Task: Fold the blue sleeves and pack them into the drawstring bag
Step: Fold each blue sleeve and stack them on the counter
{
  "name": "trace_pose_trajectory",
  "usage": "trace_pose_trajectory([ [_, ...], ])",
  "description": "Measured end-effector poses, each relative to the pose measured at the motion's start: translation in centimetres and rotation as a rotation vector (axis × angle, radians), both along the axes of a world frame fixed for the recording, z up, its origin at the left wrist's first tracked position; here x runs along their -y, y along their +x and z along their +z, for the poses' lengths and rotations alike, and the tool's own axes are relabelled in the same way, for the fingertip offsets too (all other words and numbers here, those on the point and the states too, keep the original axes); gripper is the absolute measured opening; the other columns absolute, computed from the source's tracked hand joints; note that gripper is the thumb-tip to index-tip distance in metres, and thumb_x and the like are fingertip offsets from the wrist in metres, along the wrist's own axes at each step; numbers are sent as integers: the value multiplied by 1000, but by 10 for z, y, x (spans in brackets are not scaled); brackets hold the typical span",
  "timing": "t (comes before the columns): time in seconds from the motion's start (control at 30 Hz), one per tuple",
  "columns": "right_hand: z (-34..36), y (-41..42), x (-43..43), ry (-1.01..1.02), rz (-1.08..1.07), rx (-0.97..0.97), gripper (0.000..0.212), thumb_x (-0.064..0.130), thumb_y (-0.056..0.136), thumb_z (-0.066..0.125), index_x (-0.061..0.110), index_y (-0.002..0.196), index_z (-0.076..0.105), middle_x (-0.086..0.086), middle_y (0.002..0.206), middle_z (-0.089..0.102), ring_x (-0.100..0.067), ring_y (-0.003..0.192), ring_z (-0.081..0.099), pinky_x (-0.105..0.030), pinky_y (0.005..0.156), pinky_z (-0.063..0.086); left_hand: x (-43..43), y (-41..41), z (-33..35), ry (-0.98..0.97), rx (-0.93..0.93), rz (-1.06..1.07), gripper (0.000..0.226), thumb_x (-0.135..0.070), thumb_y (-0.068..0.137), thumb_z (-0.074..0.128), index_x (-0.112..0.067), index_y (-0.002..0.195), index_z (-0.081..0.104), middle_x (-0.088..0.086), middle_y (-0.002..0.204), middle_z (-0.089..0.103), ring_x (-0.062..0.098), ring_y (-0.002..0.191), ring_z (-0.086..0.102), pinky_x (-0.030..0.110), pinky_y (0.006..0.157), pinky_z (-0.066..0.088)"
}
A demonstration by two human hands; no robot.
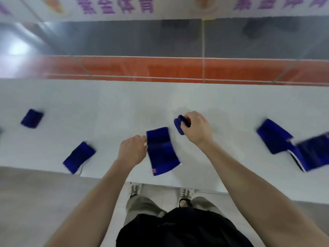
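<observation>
A flat blue sleeve (pixel 162 151) with a white edge and a small red tag lies on the white table (pixel 110 107) in front of me. My left hand (pixel 132 150) touches its left edge with curled fingers. My right hand (pixel 195 128) is closed around a small folded blue piece (pixel 179 124) just beyond and to the right of the sleeve. A blue drawstring bag (pixel 78 157) with a cord lies near the front edge at left. Whether the left hand pinches the sleeve is unclear.
Another small blue piece (pixel 32 118) lies at far left. Two larger blue sleeves (pixel 274 137) (pixel 313 154) overlap at the right edge. Beyond the table is an orange and grey floor. My shoes and a black bag at my waist show below the table edge.
</observation>
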State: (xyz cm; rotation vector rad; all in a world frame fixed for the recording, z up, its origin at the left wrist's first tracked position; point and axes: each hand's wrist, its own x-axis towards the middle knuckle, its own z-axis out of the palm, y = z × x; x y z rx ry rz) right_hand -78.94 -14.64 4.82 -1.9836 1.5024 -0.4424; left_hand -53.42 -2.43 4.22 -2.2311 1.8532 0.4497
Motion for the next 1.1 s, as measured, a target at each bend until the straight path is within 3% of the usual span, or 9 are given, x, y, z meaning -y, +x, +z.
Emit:
trace_pose_trajectory([
  [0.1, 12, 51, -6, 11, 195, 22, 11, 26, 100, 66, 16, 98, 72, 1, 98, 63, -21, 88, 60, -38, 78, 52, -27, 38, 0, -70, -23, 155, 25, -33, 109, 57, -23, 126, 71, -2, 115, 75, 26, 101, 75, 38, 84, 55],
  [0.23, 11, 102, -20, 19, 313, 30, 21, 26, 105, 64, 16, 120, 75, 4, 110, 66, -20, 96, 63, -38, 87, 55, -69, 99, -11, -198, -27, 403, 16, -22, 106, 61, -16, 112, 74, 3, 104, 74, 27, 84, 72, 36, 64, 50],
  [0.4, 9, 155, -41, 59, 349, 21, 25, 16, 110, 57, 13, 130, 71, 1, 116, 68, -22, 102, 66, -38, 91, 55, -117, 182, -30, -224, -66, 675, 9, -20, 106, 62, -14, 100, 67, 7, 105, 66, 30, 90, 65, 43, 69, 53],
  [0.47, 13, 175, -49, 72, 334, 5, 28, 13, 111, 54, 11, 134, 70, 0, 120, 69, -22, 105, 66, -39, 94, 56, -126, 211, -37, -185, -81, 691, 12, -22, 105, 66, -15, 114, 70, 10, 118, 66, 32, 103, 65, 46, 78, 56],
  [0.6, 21, 210, -64, 118, 296, -22, 32, 11, 113, 48, 12, 138, 67, -1, 125, 69, -22, 108, 66, -43, 97, 58, -120, 253, -53, -102, -128, 587, 56, -28, 92, 85, -16, 142, 62, 12, 139, 59, 36, 126, 60, 51, 101, 57],
  [0.7, 27, 227, -70, 159, 204, -24, 34, 11, 114, 45, 14, 140, 67, -1, 128, 70, -22, 110, 66, -43, 99, 57, -105, 269, -60, -11, -136, 461, 83, -33, 80, 94, -19, 151, 54, 11, 142, 59, 37, 128, 60, 52, 105, 53],
  [0.8, 33, 234, -76, 171, 99, 15, 32, 12, 113, 47, 20, 136, 68, 3, 125, 73, -20, 109, 67, -39, 96, 56, -86, 276, -62, 74, -158, 370, 82, -36, 78, 95, -18, 146, 53, 8, 133, 69, 34, 122, 67, 47, 105, 52],
  [0.97, 41, 225, -87, 230, -142, 125, 25, 15, 111, 56, 26, 129, 68, 11, 113, 75, -14, 101, 70, -32, 85, 56, -45, 274, -48, 126, -613, 426, 33, -39, 100, 79, -20, 125, 71, 4, 116, 76, 33, 109, 72, 38, 81, 54],
  [1.1, 59, 207, -91, 257, -159, 155, 26, 14, 110, 59, 27, 127, 74, 12, 113, 77, -12, 103, 70, -26, 86, 56, -7, 250, -10, 21, -945, 502, 20, -34, 112, 64, -24, 128, 72, -1, 116, 80, 27, 111, 77, 41, 88, 64],
])
